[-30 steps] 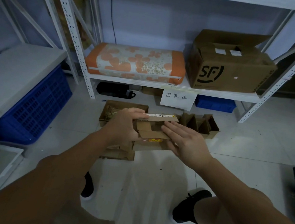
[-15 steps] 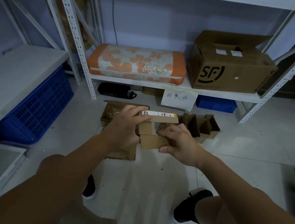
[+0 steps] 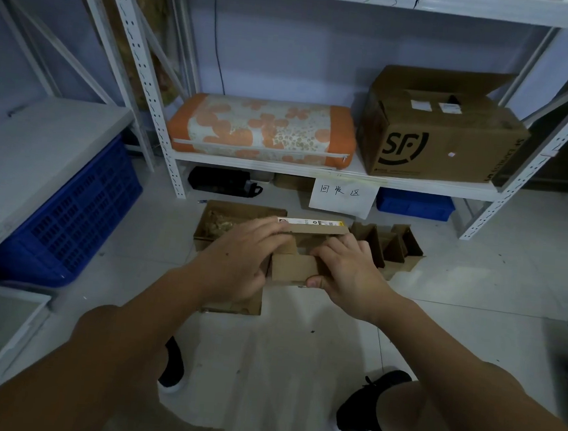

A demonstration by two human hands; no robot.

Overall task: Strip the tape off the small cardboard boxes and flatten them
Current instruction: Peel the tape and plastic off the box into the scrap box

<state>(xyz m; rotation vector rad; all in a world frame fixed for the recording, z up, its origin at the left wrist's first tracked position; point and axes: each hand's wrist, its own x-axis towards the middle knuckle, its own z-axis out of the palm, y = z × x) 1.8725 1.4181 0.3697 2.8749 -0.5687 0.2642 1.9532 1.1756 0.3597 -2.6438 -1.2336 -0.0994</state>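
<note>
I hold a small brown cardboard box [image 3: 297,268] in front of me above the floor. Its far flap carries a white and yellow label strip [image 3: 311,222]. My left hand [image 3: 240,263] grips the box's left side, fingers reaching over the top flap. My right hand [image 3: 346,272] grips the right side, thumb under the near flap and fingers curled over the top. A flat piece of cardboard [image 3: 233,305] lies on the floor below my left hand. Whether tape remains on the box I cannot tell.
On the floor behind the box stand an open carton with scraps [image 3: 227,220] and a divided cardboard insert [image 3: 393,245]. A white metal shelf [image 3: 314,171] holds an orange cushion [image 3: 262,131] and a large SF carton [image 3: 437,132]. A blue crate [image 3: 76,217] stands at left.
My right hand went from lying open over the box to curling round its right side and near flap. The box has come slightly closer to me; my left hand keeps its grip.
</note>
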